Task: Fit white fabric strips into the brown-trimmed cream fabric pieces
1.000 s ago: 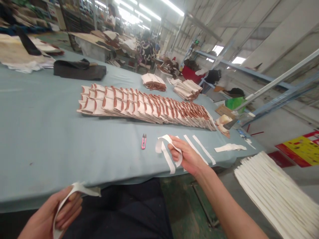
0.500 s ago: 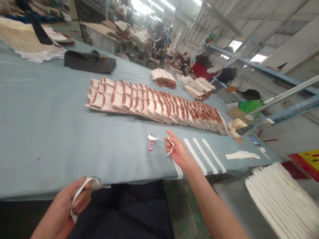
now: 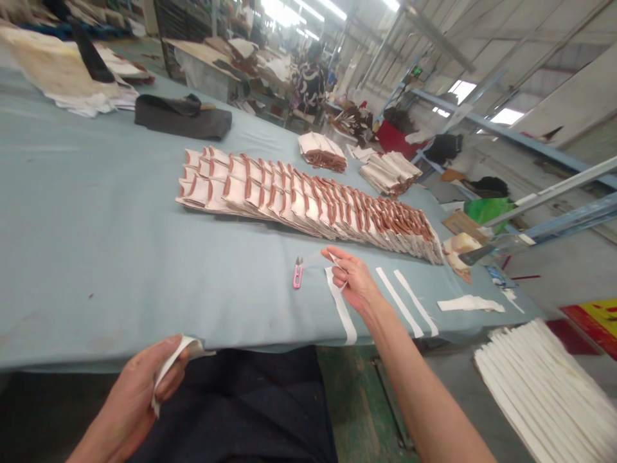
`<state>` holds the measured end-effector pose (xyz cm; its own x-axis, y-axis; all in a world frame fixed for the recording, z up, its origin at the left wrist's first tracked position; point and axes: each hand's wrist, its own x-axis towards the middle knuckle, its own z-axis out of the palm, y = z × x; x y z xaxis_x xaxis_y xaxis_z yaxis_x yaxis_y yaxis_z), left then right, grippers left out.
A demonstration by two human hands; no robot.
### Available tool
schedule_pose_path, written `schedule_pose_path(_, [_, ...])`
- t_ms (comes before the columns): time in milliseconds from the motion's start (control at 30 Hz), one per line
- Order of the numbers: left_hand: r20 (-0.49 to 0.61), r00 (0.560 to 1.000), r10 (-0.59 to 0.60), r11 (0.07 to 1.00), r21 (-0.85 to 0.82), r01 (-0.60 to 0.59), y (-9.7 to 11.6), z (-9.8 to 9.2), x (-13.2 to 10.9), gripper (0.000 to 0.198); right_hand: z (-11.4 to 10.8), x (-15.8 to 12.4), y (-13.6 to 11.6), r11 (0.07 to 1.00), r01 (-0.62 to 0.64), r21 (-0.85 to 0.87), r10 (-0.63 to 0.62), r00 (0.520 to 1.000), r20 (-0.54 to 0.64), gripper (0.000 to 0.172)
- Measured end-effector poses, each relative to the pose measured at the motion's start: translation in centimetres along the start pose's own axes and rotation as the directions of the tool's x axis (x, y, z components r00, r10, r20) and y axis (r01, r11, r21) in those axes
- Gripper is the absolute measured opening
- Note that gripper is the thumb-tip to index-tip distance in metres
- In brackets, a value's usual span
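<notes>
My left hand (image 3: 153, 379) is closed around a folded piece of white fabric (image 3: 169, 366), held at the table's front edge. Farther right, my right hand (image 3: 351, 276) is above the table with its fingers curled on a small white strip (image 3: 343, 262). A faint, blurred pale sliver lies at its fingertips. Pink-handled thread snips (image 3: 297, 275) rest on the cloth left of that hand. One white strip (image 3: 341, 308) lies flat just beneath and left of the right hand. Two more strips, the nearer one (image 3: 398, 302) among them, lie to the right of my wrist.
A long row of overlapping white pieces with brown edges (image 3: 289, 199) spans the blue-covered table (image 3: 120, 257). Two stacks, the nearer-left one (image 3: 322, 151) among them, stand behind. Dark folded fabric (image 3: 183, 119) lies back left. White slats (image 3: 544, 386) are at lower right. A person (image 3: 308, 83) is in the background.
My right hand has moved slightly right, uncovering more of the strip beneath it. The white scrap that lay over the snips is off them. One strip beside my wrist no longer shows.
</notes>
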<state>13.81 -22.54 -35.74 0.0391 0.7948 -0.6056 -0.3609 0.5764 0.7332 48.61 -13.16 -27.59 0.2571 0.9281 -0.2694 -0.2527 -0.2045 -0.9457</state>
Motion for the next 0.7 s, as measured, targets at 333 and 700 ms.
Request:
schedule_pose_path(333, [-0.018, 0.999, 0.032, 0.999, -0.001, -0.032, 0.0, 0.2, -0.3, 0.031, 0.4, 2.8, -1.5, 0.999, 0.049, 0.003, -0.049, 0.998, -0.048, 0.041])
schedule_pose_path(700, [-0.016, 0.999, 0.046, 0.999, 0.025, -0.046, 0.1, 0.1, -0.2, 0.033, -2.1, -1.9, 5.7, 0.99, -0.103, -0.1, 0.098, 0.994, -0.051, 0.037])
